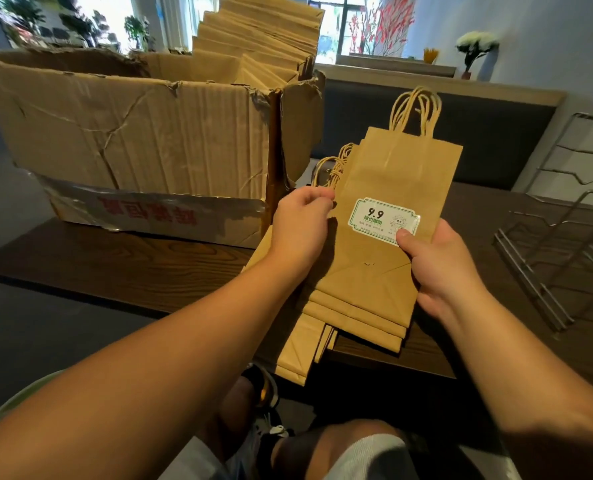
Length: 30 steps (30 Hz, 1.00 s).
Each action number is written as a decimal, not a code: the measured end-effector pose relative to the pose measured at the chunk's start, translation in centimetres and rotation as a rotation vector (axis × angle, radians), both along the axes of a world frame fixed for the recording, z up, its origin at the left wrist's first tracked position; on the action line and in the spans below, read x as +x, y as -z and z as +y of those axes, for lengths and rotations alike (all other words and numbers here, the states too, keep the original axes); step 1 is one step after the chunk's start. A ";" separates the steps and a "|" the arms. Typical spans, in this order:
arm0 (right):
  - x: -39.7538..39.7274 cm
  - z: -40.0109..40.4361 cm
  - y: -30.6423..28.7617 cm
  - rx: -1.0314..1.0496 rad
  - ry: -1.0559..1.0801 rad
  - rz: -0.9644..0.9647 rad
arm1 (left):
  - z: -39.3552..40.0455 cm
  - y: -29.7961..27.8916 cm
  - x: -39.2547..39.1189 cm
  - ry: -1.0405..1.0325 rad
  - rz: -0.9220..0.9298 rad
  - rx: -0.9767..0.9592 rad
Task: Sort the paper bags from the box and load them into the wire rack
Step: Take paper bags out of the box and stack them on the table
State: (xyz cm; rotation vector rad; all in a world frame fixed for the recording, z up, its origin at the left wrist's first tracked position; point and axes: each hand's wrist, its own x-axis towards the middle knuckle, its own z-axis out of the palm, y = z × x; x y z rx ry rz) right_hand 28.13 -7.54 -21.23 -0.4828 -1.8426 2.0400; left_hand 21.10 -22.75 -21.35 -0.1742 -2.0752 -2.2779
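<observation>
Top paper bag (388, 188), flat kraft brown with twisted paper handles (415, 110) pointing away from the person, held above the near edge of the tabletop (122, 268); a white and green sticker (380, 218) printed "9.9" sits mid-face. Beneath it a fanned stack of more flat bags (354, 317), bottoms stepped toward the person, the lowest overhanging the tabletop edge; a second set of handles (333, 168) shows at the stack's left. Right hand (440, 268): grip clamped on the top bag's right edge, thumb pressed on the sticker's lower right corner, fingers behind the paper and not visible. Left hand (302, 223): fingers curled at the stack's left edge just below the second handles, pinching paper there; which bag it has, cannot tell. Cardboard box (142, 140) stands on the tabletop just left of the stack, battered and creased, near right corner split open, silver tape with red characters along its base. Inside the box, upright rows of folded brown bags (264, 36) rise above the rim at the back right. Wire rack (561, 244), bare metal with several dividers, stands on the tabletop to the right, well apart from the hands, nothing in its visible slots. Behind: dark bench back, a ledge with a small potted white flower (475, 46), windows and red branches blurred. Bottom of view: person's knees in light shorts, a shoe on the floor
</observation>
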 end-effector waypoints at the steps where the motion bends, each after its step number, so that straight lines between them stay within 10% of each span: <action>1: 0.0 -0.1 0.1 0.027 0.013 -0.001 | -0.2 0.1 0.3 -0.044 0.119 -0.137; 6: -0.3 -0.2 0.8 0.084 0.062 -0.005 | -4.2 0.0 1.8 -0.116 0.448 -0.613; 12: -0.3 -0.3 0.9 0.083 0.075 -0.002 | -9.7 1.0 2.6 0.085 0.103 -1.111; 23: 1.8 -2.2 0.7 0.270 0.076 0.044 | -9.3 1.1 2.9 0.214 -0.249 -0.589; 30: 3.2 -1.7 -0.5 -0.094 -0.003 0.026 | -8.9 -0.5 4.2 0.269 -0.164 -0.302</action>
